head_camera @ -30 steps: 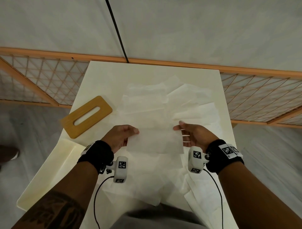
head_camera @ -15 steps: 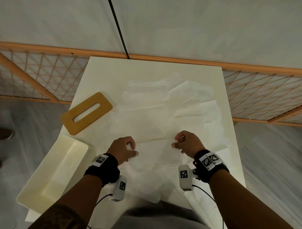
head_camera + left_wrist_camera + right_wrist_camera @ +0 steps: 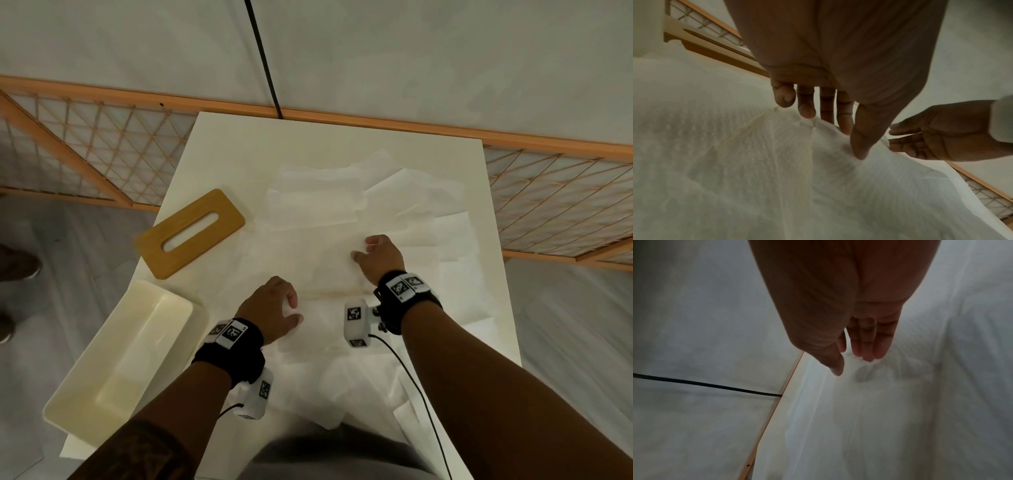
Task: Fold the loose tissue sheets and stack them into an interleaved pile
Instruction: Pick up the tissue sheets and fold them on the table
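Observation:
Several thin white tissue sheets (image 3: 315, 198) lie overlapping across the white table (image 3: 219, 144). In front of me one sheet (image 3: 325, 274) lies flat with a crease running across it. My left hand (image 3: 296, 310) rests on its near left part, fingers fairly straight and thumb tip pressing the tissue (image 3: 756, 162). My right hand (image 3: 361, 247) reaches farther forward over the sheet's right side. Its fingers are straight and close together, their tips at or just above the tissue (image 3: 879, 402). Neither hand holds anything.
A wooden lid (image 3: 190, 233) with a long slot lies at the table's left edge. A cream rectangular box (image 3: 120, 359) sits at the near left. More tissue sheets (image 3: 455, 274) reach the right and near edges. A lattice railing (image 3: 85, 154) stands beyond the table.
A second ago both hands held a sheet up by its sides. They brought it down onto the table and let go. The right hand has since moved forward, and the left stays on the sheet.

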Action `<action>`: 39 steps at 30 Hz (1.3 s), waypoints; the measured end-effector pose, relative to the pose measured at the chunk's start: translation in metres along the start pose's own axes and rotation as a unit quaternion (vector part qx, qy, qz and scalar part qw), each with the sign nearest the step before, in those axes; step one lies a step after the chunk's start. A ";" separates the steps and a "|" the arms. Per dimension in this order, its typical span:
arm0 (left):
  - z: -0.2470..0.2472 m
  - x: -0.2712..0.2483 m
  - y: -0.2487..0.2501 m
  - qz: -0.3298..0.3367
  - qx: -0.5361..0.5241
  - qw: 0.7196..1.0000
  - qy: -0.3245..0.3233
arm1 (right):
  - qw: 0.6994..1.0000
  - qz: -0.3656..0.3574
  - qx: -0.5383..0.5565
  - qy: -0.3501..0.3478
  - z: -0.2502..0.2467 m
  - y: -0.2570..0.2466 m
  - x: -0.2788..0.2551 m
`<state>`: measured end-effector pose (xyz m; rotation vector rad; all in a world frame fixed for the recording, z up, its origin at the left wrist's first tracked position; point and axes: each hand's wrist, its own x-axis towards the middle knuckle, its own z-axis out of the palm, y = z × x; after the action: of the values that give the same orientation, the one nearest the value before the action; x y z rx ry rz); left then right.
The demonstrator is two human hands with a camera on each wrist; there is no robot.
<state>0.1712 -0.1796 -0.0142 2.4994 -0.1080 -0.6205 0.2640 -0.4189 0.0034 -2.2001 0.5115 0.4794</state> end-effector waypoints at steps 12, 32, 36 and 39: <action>-0.007 0.011 -0.002 -0.023 -0.059 0.997 0.035 | 0.992 0.070 0.103 -0.008 -0.001 -0.017 0.024; -0.029 0.065 0.025 -0.172 -0.250 0.946 0.114 | 0.993 -0.031 0.096 0.060 -0.041 0.014 0.007; -0.033 0.064 0.019 -0.161 -0.283 0.937 0.123 | 0.979 -0.037 0.195 0.044 -0.053 0.003 0.007; -0.038 0.065 0.016 -0.152 -0.295 0.936 0.119 | 0.954 0.003 0.298 -0.039 -0.061 -0.004 0.002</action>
<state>0.2477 -0.1868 -0.0041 1.9860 0.4949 -0.3863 0.2780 -0.4644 0.0412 -1.5938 0.5382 0.3538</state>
